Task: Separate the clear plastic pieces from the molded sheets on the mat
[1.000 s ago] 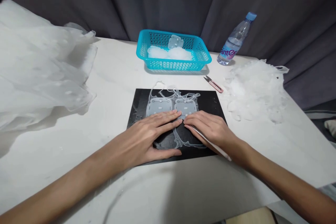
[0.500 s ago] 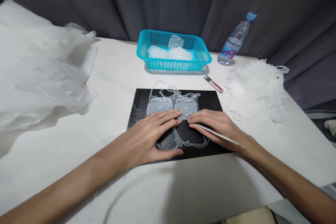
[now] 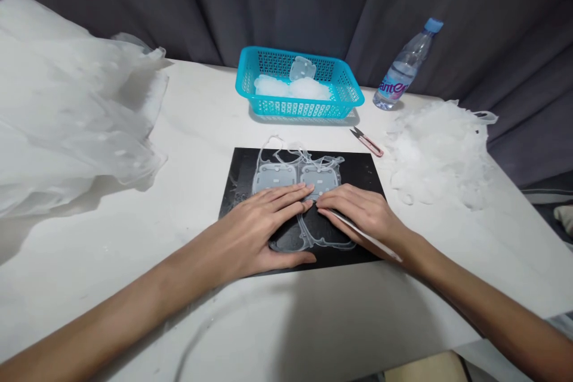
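Note:
A translucent silicone-like sheet with moulded rounded-square pieces lies on a black mat. Its upper half holds two pieces; the lower half shows open frames with the mat visible through them. My left hand lies flat across the sheet, fingers stretched to the right and thumb apart. In my right hand is a thin white pen-like tool, pinched low near the lower edge of the right piece. The fingers hide its tip. Thin loose strips curl at the sheet's top edge.
A blue basket with translucent pieces stands behind the mat. Pink-handled thread snips lie at its right, near a water bottle. A heap of translucent scraps sits right; a large pile of translucent sheets fills the left.
My right hand has shifted slightly left along the piece's lower edge, and the tool's back end has swung left and down. My left hand stays pressed on the sheet. The view shifted slightly.

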Demonstrator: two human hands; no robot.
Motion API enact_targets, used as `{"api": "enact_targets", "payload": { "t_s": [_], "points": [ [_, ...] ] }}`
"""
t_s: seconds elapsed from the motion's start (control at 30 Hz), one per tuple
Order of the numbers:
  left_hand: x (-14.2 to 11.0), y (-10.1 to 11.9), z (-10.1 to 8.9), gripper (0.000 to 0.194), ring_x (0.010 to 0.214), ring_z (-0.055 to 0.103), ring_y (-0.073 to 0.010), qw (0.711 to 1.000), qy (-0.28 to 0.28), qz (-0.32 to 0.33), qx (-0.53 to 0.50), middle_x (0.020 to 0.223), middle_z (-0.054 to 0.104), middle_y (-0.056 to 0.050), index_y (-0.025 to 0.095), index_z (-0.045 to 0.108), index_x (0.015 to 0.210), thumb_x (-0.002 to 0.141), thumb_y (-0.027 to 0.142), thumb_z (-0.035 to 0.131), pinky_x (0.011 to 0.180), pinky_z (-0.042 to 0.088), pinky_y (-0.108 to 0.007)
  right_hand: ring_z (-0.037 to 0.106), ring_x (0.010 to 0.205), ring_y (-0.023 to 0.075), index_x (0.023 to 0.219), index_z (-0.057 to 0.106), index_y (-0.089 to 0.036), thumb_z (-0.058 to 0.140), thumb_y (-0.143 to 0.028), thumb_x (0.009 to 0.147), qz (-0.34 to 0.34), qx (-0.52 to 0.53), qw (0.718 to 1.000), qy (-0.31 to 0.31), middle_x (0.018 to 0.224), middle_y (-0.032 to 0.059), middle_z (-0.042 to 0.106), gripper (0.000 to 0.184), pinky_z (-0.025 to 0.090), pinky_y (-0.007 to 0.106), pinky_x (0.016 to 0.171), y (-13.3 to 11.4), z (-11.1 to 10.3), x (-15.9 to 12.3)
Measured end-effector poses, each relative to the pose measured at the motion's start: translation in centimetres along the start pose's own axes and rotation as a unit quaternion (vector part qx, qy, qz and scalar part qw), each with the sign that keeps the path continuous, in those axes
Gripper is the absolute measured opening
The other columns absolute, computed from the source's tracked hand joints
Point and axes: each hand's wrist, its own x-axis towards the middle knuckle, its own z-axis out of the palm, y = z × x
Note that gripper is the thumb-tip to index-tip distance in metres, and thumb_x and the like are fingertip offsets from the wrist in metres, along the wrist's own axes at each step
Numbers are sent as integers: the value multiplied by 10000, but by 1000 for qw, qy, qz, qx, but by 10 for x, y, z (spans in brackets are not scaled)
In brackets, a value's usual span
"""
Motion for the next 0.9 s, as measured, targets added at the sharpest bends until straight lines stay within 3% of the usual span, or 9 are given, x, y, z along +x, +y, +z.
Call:
{"api": "enact_targets", "payload": {
  "t_s": [0.17,0.33,0.47,0.7,0.9],
  "points": [
    [2,3,-4,790,1489,495,-306,1000,-1,3,19,1645,460,-93,183,563,1504,928,722,611,1255,407,-466,759,974,223,1104,668,-134,570,-111,1039,-9,-8,1000,-19,1027,105,789,119,625,343,850,3,-9,-3],
    [5,5,-4,769,1466,518,-335,1000,-5,-8,19,1633,477,-99,186,613,1450,909,733,625,1208,455,-500,738,1033,189,1164,664,-155,607,-137,1036,27,115,992,-36,1095,93,768,141,605,323,920,16,-22,-11],
    [6,6,-3,775,1463,520,-340,999,-4,-2,37,1628,483,-112,162,616,1437,919,737,605,1191,468,-515,720,1033,187,1172,669,-171,616,-154,1036,40,167,984,-42,1110,84,767,147,597,342,931,20,-19,-10],
    [5,5,-3,760,1465,517,-334,1000,6,-7,15,1615,503,-112,178,624,1436,903,721,646,1212,446,-502,729,1019,213,1153,673,-163,587,-159,1050,-10,125,992,-12,1112,113,779,134,602,380,915,18,-7,-3],
    [6,3,-6,697,1469,518,-310,999,-4,-25,-22,1612,511,-91,217,639,1431,921,692,649,1231,436,-482,745,990,210,1142,672,-156,571,-141,1052,-6,80,997,-4,1070,101,792,137,603,372,903,10,-5,-1]
  ]
}}
